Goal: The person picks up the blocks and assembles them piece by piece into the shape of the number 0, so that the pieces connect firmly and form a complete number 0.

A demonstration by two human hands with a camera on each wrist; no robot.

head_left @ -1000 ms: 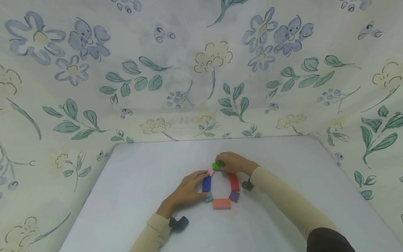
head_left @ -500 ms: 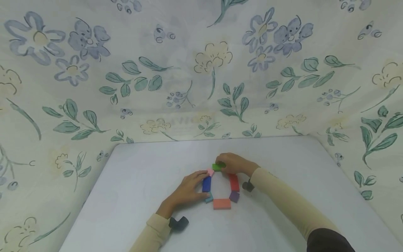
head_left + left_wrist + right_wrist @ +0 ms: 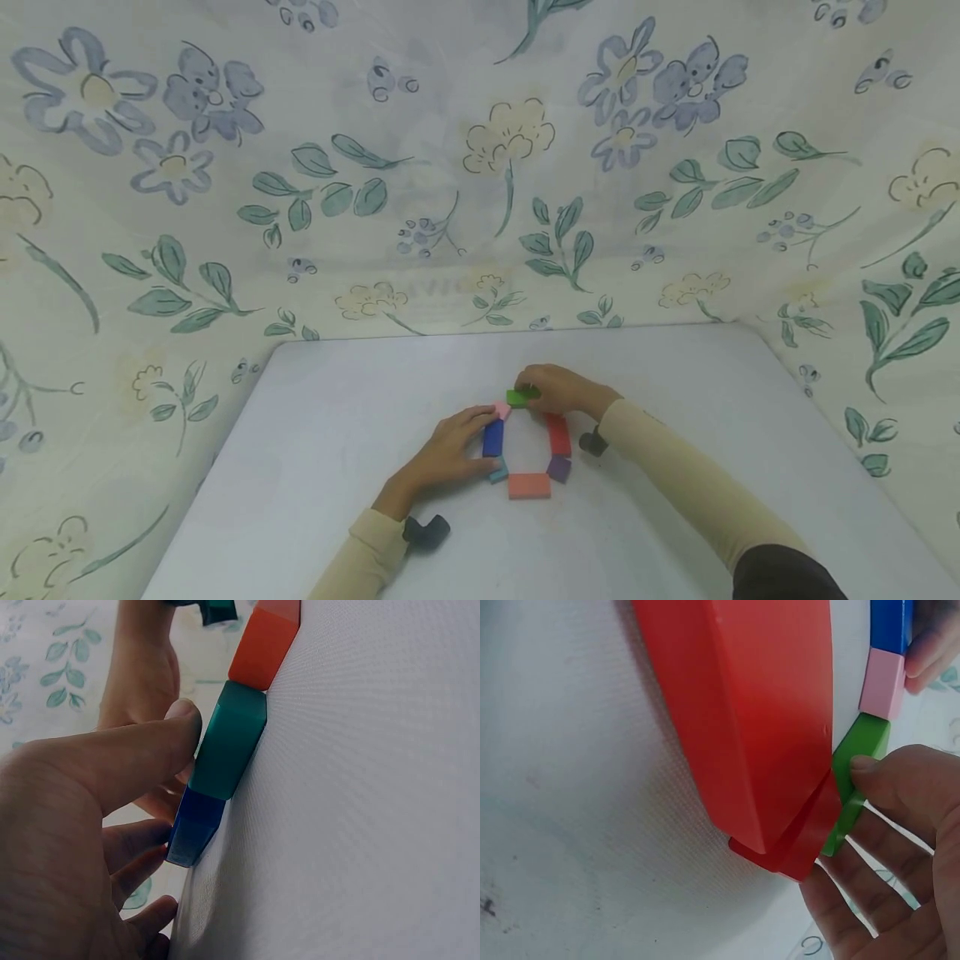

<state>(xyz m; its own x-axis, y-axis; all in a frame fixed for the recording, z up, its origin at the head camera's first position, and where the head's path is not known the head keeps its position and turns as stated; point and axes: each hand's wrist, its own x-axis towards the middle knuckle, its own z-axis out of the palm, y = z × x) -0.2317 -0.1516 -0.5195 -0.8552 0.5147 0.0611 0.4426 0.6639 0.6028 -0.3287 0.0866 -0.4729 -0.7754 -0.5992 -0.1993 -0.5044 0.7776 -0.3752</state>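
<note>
Wooden-looking blocks form a ring on the white table. My right hand [image 3: 558, 389] pinches the green block [image 3: 517, 398] at the far side, thumb on the near face and fingers behind, as the right wrist view shows. My left hand [image 3: 450, 450] spans the left side with extended fingers. Its thumb touches the teal block [image 3: 231, 739] and a fingertip reaches the pink block [image 3: 883, 684]. Between those two lies the blue block [image 3: 492, 437]. The red block [image 3: 558, 435] stands on the right, with a smaller red piece [image 3: 814, 832] at its end beside the green block.
A purple block [image 3: 559, 468] and a salmon block [image 3: 529, 486] make up the ring's near side. The white table [image 3: 322, 433] extends around it, with floral cloth [image 3: 480, 208] behind and at both sides. Dark wrist cameras [image 3: 427, 533] sit close to the tabletop.
The green block and my right hand have shifted very slightly to the right. My left hand and the other blocks stay where they were.
</note>
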